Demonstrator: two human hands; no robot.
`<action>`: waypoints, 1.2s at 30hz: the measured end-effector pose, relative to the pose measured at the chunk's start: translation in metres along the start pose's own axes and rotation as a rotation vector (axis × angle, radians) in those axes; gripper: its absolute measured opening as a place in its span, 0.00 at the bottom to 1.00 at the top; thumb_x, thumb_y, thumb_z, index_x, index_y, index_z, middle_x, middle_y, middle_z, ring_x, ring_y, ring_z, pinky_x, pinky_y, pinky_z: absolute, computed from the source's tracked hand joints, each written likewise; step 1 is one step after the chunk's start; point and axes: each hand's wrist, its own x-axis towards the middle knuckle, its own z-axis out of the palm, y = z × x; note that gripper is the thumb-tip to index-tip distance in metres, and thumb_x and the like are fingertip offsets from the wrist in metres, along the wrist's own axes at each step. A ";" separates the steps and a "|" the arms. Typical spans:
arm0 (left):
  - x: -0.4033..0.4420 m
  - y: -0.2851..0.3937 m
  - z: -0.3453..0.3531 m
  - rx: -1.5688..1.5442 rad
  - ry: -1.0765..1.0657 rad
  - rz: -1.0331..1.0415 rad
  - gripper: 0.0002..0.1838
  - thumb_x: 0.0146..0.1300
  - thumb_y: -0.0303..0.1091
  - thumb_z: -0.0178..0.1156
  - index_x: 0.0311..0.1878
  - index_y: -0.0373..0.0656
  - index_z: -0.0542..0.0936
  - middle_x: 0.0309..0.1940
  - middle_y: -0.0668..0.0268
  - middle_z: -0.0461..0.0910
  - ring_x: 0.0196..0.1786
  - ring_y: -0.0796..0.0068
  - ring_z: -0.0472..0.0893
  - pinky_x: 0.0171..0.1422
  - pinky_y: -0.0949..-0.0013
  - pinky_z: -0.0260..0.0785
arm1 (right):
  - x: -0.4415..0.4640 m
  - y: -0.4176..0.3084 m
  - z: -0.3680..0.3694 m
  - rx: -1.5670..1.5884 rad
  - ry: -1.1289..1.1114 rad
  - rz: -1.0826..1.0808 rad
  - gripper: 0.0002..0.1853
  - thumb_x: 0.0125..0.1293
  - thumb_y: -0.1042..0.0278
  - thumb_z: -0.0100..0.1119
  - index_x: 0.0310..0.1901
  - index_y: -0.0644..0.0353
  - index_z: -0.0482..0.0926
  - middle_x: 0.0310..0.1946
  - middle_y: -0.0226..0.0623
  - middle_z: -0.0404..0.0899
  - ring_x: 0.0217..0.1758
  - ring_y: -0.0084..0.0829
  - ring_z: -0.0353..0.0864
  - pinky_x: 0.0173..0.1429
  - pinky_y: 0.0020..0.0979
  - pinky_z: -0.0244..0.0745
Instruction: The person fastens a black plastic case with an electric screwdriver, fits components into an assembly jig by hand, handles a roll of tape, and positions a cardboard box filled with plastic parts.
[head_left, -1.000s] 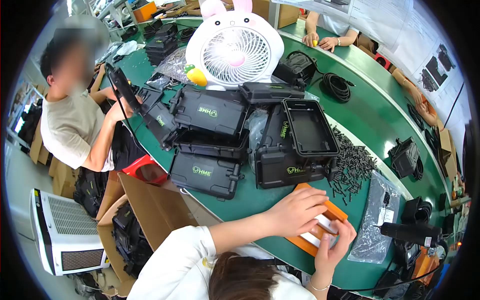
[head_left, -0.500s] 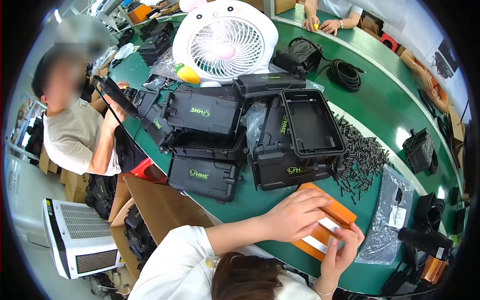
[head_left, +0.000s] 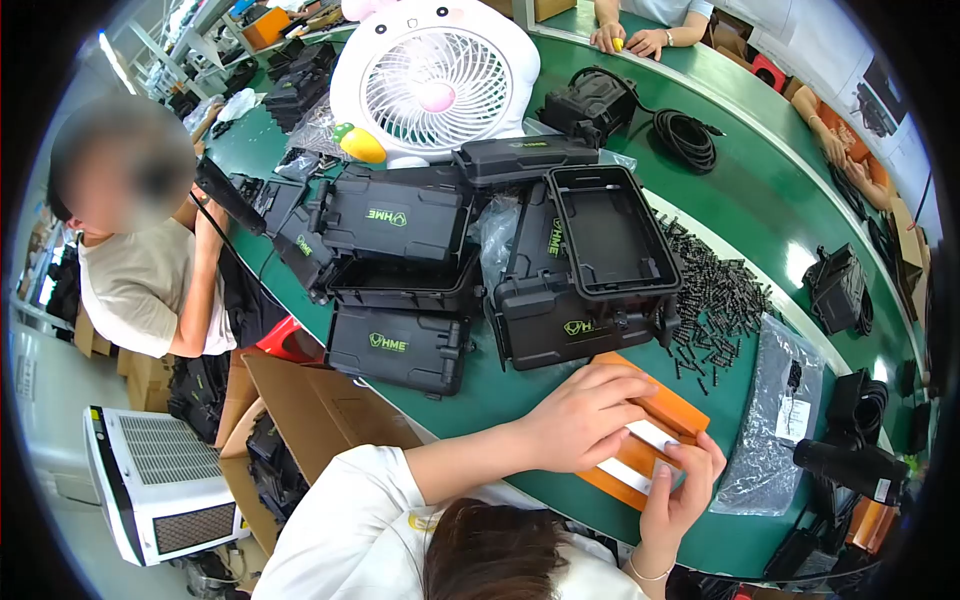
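An orange block with two white strips along it lies at the table's near edge. My left hand rests over its left part, fingers bent and closed; what they hold, if anything, is hidden beneath them. At the block's right end is my right hand, thumb and fingers curled in from either side, the tips near the ends of the white strips. A small pale piece seems to sit between thumb and forefinger, too small to name. Beyond the block stand black hard cases with green lettering, one with an open tray.
A heap of small black pins lies right of the cases, beside a clear plastic bag. A white fan stands behind. A black electric screwdriver is at right. A co-worker sits at left; other people's hands are across the table.
The view has shifted slightly, so the cases and fan sit a little further left. Both hands stay at the orange block, the right one's fingers slightly more drawn in.
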 end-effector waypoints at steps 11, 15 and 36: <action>-0.002 0.002 -0.009 0.001 0.131 0.051 0.18 0.52 0.26 0.60 0.48 0.38 0.77 0.54 0.56 0.73 0.58 0.55 0.72 0.59 0.56 0.65 | 0.001 0.001 0.003 -0.013 0.020 -0.021 0.11 0.53 0.79 0.52 0.39 0.62 0.75 0.36 0.39 0.75 0.55 0.48 0.68 0.62 0.45 0.59; -0.001 0.024 -0.077 0.167 0.415 -0.009 0.20 0.54 0.27 0.59 0.51 0.33 0.75 0.51 0.53 0.74 0.54 0.57 0.75 0.57 0.59 0.66 | 0.000 0.001 0.003 -0.011 0.029 -0.013 0.10 0.54 0.79 0.53 0.39 0.62 0.75 0.35 0.38 0.75 0.55 0.48 0.68 0.62 0.45 0.59; 0.030 0.005 -0.019 0.115 0.091 0.099 0.13 0.46 0.23 0.61 0.38 0.39 0.77 0.41 0.63 0.76 0.46 0.62 0.74 0.50 0.63 0.69 | 0.000 0.003 0.007 -0.010 0.050 0.000 0.08 0.54 0.79 0.54 0.37 0.61 0.75 0.34 0.37 0.76 0.54 0.46 0.67 0.62 0.43 0.59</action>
